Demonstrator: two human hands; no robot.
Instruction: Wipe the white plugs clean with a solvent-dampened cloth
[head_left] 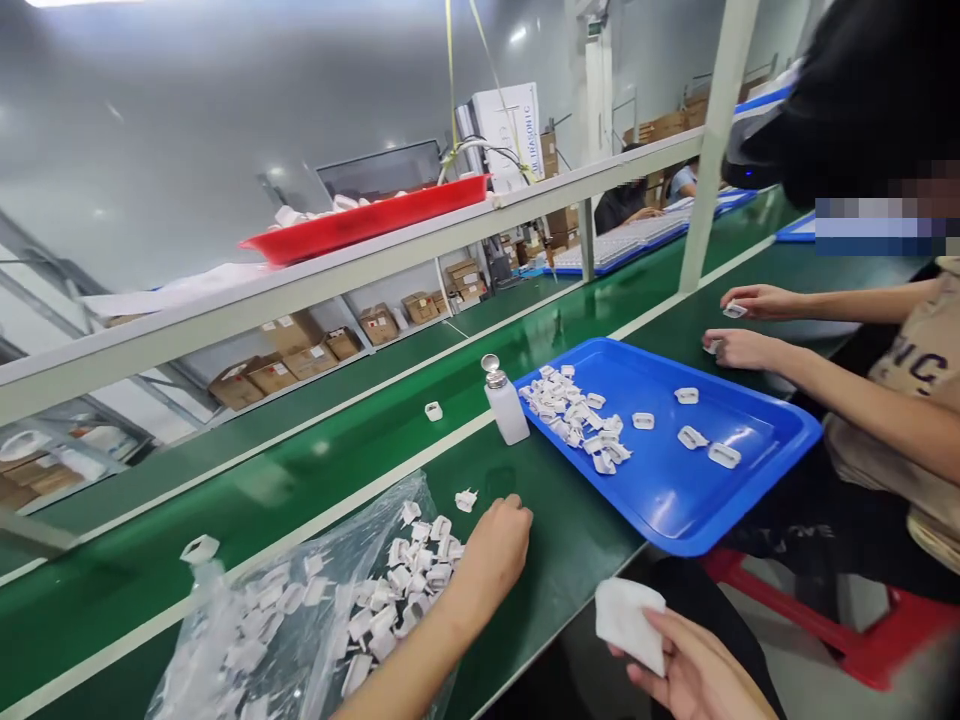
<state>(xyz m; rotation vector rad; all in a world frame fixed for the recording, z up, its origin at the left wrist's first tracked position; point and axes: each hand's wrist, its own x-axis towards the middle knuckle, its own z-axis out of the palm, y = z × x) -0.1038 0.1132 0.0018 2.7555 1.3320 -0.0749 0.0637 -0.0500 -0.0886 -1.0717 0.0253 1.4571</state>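
Observation:
My left hand (501,540) rests low over the green work surface with its fingers curled; whatever they may hold is hidden behind the knuckles. Just left of it lies a small white plastic part (466,499) with thin prongs. Beyond the forearm, a pile of similar white parts (405,580) spills from a clear plastic bag (322,560). At the lower right, my right hand (694,655) pinches a folded white wipe (630,622) in front of the bench edge. A white pump bottle (507,412) with a metal top stands upright beyond my left hand.
A blue tray (675,515) holding white parts sits to the right. Beside it, a co-worker's hands (750,325) handle small parts. Two white pieces lie on the green belt (360,445). A red tray (367,222) rests on the shelf above; a red stool (870,640) stands below.

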